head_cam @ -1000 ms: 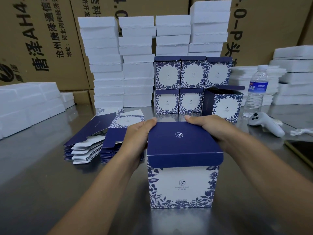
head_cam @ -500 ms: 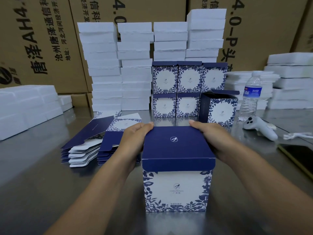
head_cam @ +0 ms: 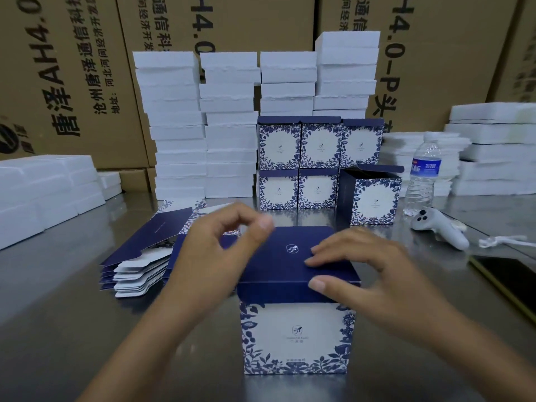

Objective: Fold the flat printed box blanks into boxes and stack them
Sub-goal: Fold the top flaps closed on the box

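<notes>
The box (head_cam: 295,338) is stood upright on the table (head_cam: 58,314), dead centre, with its lid (head_cam: 278,256) folded down. The right hand (head_cam: 377,274) is laid flat on the lid, fingers straight, thumb set against the front flap. The left hand (head_cam: 214,256) is held just above the lid's nine o'clock edge, blurred, fingers loosely curled, nothing gripped. Blanks (head_cam: 139,265) are piled at ten o'clock. Finished boxes (head_cam: 319,146) are stacked at twelve o'clock, and an open box (head_cam: 374,198) is seen at one o'clock.

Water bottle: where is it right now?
Head view, right side: the water bottle stands upright just behind the white controller, right of the open-topped box.
</notes>
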Motion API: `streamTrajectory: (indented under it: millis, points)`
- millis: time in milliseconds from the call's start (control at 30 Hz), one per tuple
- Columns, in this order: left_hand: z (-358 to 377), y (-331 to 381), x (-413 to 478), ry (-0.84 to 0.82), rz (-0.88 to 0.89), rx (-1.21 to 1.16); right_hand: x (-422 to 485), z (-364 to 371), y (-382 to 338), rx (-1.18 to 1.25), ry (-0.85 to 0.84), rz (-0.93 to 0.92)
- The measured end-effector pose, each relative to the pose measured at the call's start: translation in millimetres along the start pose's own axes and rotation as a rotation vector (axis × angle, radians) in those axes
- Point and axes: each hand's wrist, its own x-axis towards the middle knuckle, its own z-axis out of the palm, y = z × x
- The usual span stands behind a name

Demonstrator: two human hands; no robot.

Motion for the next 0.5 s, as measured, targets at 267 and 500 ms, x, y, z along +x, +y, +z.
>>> streamTrajectory:
  millis: [267, 500]
  points:
    - [15.8, -13.3, -21.1, -0.016, 0.245, 0.247, 0.4, 32.0, 11.5, -0.157, 0.267, -0.208]
    - [28.7, -25.8, -13.8, 0.055, 0.300, 0.263, 5.6, 41.8, 20.3, -0.036, 0.323, -0.096]
